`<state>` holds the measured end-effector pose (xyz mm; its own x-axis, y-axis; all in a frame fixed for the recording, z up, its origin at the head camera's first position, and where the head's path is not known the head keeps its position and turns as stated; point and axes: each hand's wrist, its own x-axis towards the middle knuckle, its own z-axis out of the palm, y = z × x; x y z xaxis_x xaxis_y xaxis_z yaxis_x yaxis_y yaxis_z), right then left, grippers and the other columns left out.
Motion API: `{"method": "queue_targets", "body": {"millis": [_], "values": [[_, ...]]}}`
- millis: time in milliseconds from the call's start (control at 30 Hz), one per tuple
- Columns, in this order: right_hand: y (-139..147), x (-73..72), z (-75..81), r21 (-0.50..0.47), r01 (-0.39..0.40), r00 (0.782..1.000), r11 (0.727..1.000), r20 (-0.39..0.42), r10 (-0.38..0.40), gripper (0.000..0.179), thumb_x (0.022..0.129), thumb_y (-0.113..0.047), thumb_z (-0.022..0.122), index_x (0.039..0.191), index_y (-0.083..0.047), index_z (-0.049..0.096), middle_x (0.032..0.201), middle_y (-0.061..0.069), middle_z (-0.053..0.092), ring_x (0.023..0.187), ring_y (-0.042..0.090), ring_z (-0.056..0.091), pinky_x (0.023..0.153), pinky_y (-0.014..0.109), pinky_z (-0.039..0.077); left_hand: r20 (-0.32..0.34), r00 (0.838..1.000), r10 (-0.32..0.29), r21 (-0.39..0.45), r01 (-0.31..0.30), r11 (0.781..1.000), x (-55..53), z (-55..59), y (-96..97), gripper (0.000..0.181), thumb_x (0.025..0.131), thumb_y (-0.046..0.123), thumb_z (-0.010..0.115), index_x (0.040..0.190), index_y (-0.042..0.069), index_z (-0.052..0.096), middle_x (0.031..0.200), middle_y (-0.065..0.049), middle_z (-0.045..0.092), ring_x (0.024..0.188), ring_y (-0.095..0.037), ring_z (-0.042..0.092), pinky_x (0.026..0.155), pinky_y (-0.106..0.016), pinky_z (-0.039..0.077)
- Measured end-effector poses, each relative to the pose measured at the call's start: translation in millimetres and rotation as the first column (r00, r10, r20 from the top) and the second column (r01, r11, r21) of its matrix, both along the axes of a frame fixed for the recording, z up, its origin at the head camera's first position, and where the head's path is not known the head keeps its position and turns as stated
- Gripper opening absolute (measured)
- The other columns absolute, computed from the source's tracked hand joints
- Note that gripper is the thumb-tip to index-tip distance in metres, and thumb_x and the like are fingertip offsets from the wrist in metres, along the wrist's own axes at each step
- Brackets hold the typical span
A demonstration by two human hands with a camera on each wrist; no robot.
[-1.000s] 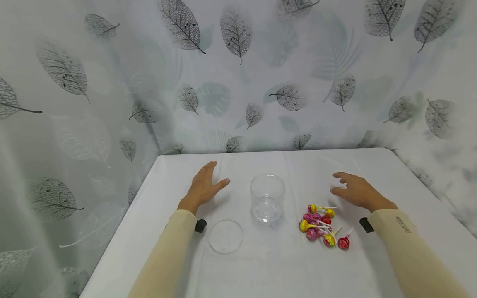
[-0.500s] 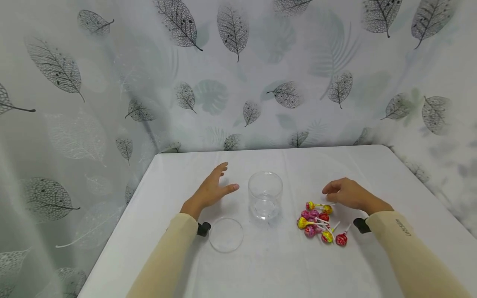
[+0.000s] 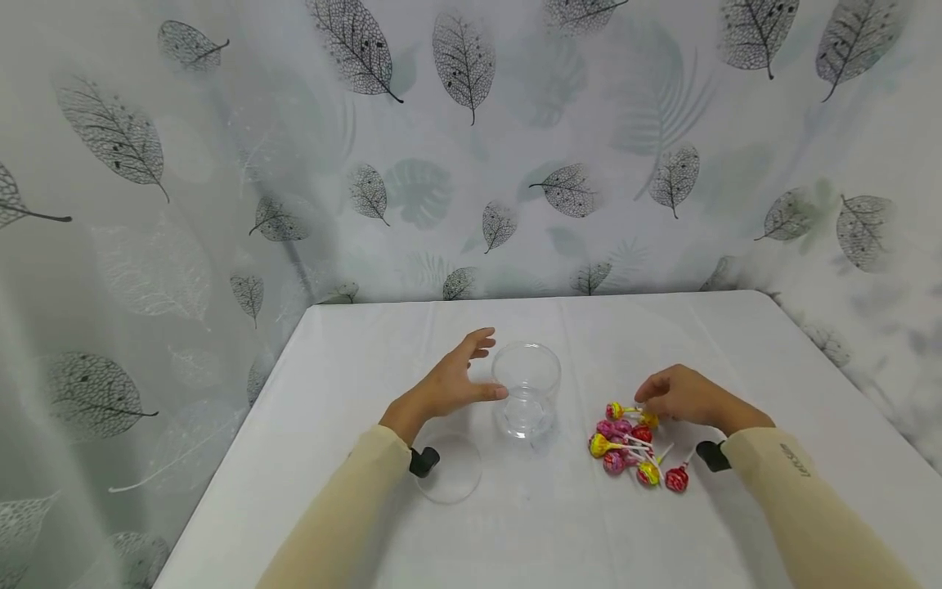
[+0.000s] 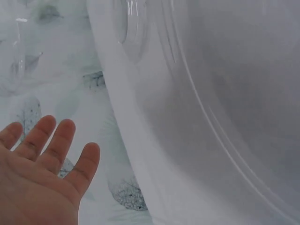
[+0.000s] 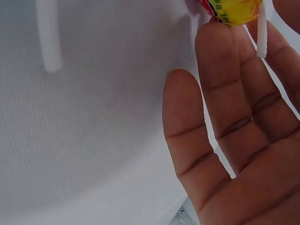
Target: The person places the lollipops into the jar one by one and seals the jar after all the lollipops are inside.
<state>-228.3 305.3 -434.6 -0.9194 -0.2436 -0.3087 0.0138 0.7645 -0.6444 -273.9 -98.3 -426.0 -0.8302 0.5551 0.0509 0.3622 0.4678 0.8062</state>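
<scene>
My left hand (image 3: pixel 445 384) is spread beside the clear round jar (image 3: pixel 527 378), its thumb overlapping the jar's left wall in the head view. In the left wrist view that hand's fingers (image 4: pixel 61 145) are apart and hold nothing. At the right, my right hand (image 3: pixel 693 396) reaches down to the back edge of a pile of wrapped lollipops (image 3: pixel 616 442). Its fingertips are right at a yellow lollipop (image 5: pixel 239 10), and the fingers look fairly straight in the right wrist view. The lollipop wrappers are red, pink and yellow, with white sticks.
A clear round lid (image 3: pixel 458 500) lies flat in front of the jar, partly behind the left wrist's black camera (image 3: pixel 424 462). A single red lollipop (image 3: pixel 676 478) sits at the pile's front right. The white table (image 3: pixel 545 540) meets a leaf-print curtain (image 3: pixel 434 131) behind.
My left hand has moved right, up to the jar. My right hand has come down and toward the lollipops, its fingers drawing closer together.
</scene>
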Motion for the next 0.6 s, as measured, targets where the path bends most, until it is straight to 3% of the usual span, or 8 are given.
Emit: {"method": "queue_targets", "body": {"millis": [267,600], "values": [[-2,-0.5,-1.3,-0.005,0.010,1.000,1.000,-0.008,-0.010,0.021,0.095,-0.013,0.069,0.110,-0.001,0.076,0.098,0.005,0.073,0.080,0.021,0.059,0.072,0.035,0.052,0.051,0.997,-0.057,0.035,0.056,0.998,4.7,-0.5,18.6,0.107,0.080,0.042,0.090,0.163,0.034,0.023,0.166,0.000,0.039,0.151,-0.021,0.038,0.117,-0.052,0.038],[-1,-0.4,-5.6,-0.006,0.036,0.998,0.999,-0.053,-0.036,0.017,0.096,-0.011,0.068,0.107,-0.002,0.077,0.101,0.006,0.074,0.083,0.021,0.059,0.074,0.035,0.053,0.018,0.999,-0.042,0.037,0.041,0.998,10.4,-6.9,34.7,0.111,0.074,0.043,0.095,0.161,0.033,0.027,0.158,0.010,0.046,0.147,-0.016,0.043,0.114,-0.050,0.042]]}}
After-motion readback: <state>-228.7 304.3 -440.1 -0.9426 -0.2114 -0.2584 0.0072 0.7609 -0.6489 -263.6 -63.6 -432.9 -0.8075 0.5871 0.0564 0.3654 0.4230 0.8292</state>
